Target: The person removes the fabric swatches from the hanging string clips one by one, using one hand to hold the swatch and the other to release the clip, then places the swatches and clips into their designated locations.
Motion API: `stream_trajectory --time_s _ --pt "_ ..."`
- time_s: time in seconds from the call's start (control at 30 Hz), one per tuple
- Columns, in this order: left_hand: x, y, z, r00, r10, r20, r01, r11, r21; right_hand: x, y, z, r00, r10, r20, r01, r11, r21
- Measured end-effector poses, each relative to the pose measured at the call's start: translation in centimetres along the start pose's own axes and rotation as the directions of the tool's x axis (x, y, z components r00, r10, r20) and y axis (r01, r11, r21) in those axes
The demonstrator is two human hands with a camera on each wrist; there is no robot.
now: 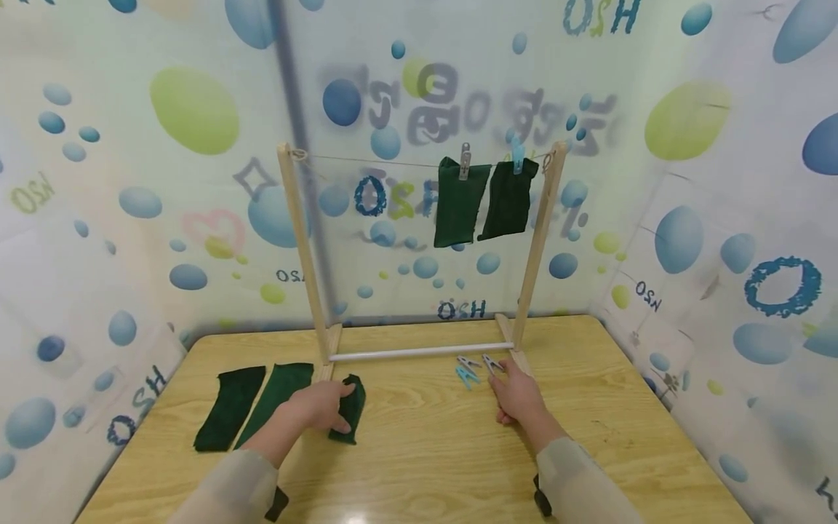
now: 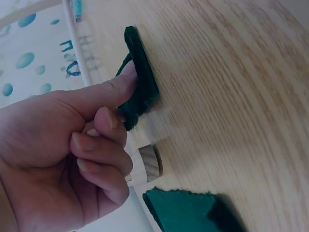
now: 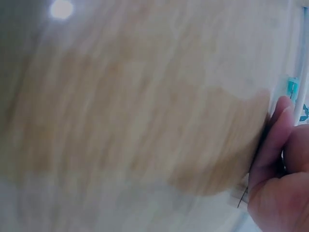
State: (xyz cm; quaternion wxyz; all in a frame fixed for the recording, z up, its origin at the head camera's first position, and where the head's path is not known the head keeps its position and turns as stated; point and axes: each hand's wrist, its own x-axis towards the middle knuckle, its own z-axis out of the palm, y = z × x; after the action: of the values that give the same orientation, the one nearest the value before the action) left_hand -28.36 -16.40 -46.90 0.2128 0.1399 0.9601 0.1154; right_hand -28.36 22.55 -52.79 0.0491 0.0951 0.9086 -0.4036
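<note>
My left hand (image 1: 319, 405) pinches a folded dark green cloth (image 1: 354, 409) low over the table. In the left wrist view the thumb lies in the fold of that cloth (image 2: 145, 72), with the other fingers curled. Toward the table's right side, my right hand (image 1: 521, 397) has its fingertips at a grey clothespin (image 1: 490, 363). Beside it lie another grey clothespin (image 1: 467, 361) and a blue clothespin (image 1: 466, 376). The right wrist view shows the right hand (image 3: 277, 169) with thumb and fingers drawn together; the clothespin at its fingertips is hidden there.
Two green cloths (image 1: 230, 407) (image 1: 278, 393) lie flat at the left. A wooden frame (image 1: 304, 255) with a white bottom bar (image 1: 419, 352) stands at the back. On its string (image 1: 373, 159) two green cloths (image 1: 460, 207) (image 1: 510, 200) hang from a grey and a blue clothespin.
</note>
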Motion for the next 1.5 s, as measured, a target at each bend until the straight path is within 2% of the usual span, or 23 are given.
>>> stream_trajectory --time_s 0.2,0.3,0.37,0.5,0.67,0.77,0.87,0.97,1.13,1.33,1.5 --pt "-0.6 -0.4 -0.2 1.000 -0.004 0.001 0.004 0.993 -0.117 -0.6 0.3 -0.3 0.999 -0.026 0.029 0.022 0.993 0.116" --pt "-1.0 -0.3 -0.4 0.999 0.017 -0.052 -0.026 0.983 -0.182 -1.2 0.5 -0.4 0.999 -0.047 0.027 0.042 0.986 0.164" --pt "-1.3 -0.1 -0.6 0.993 0.045 -0.112 -0.070 0.970 -0.232 -1.7 0.5 -0.6 0.998 -0.060 0.018 0.056 0.985 0.166" --pt "-1.9 0.7 -1.3 0.969 0.115 -0.220 -0.187 0.921 -0.343 -2.8 -0.1 -1.7 0.995 -0.102 0.004 0.100 0.981 0.167" --pt "-2.3 2.0 -2.6 0.932 0.215 -0.293 -0.323 0.857 -0.401 -3.8 -1.7 -4.5 0.986 -0.166 0.029 0.158 0.972 0.171" --pt "-2.6 2.9 -3.6 0.916 0.250 -0.312 -0.369 0.831 -0.416 -4.4 -2.8 -6.2 0.977 -0.209 0.042 0.198 0.963 0.184" --pt "-2.8 4.2 -4.5 0.911 0.247 -0.329 -0.379 0.815 -0.437 -5.0 -4.2 -7.9 0.966 -0.254 0.043 0.241 0.951 0.191" --pt "-2.8 5.2 -5.3 0.894 0.254 -0.368 -0.410 0.795 -0.447 -5.5 -5.6 -9.5 0.952 -0.304 0.034 0.294 0.942 0.163" --pt "-2.7 6.4 -6.7 0.865 0.245 -0.437 -0.442 0.784 -0.436 -5.9 -8.4 -12.1 0.929 -0.369 0.012 0.367 0.926 0.085" --pt "-2.5 7.8 -8.3 0.845 0.229 -0.483 -0.453 0.788 -0.418 -5.7 -11.7 -14.7 0.908 -0.418 -0.028 0.419 0.906 0.050" --pt "-2.0 9.5 -9.9 0.824 0.223 -0.520 -0.465 0.791 -0.397 -5.2 -14.0 -16.5 0.899 -0.429 -0.084 0.432 0.901 0.024"
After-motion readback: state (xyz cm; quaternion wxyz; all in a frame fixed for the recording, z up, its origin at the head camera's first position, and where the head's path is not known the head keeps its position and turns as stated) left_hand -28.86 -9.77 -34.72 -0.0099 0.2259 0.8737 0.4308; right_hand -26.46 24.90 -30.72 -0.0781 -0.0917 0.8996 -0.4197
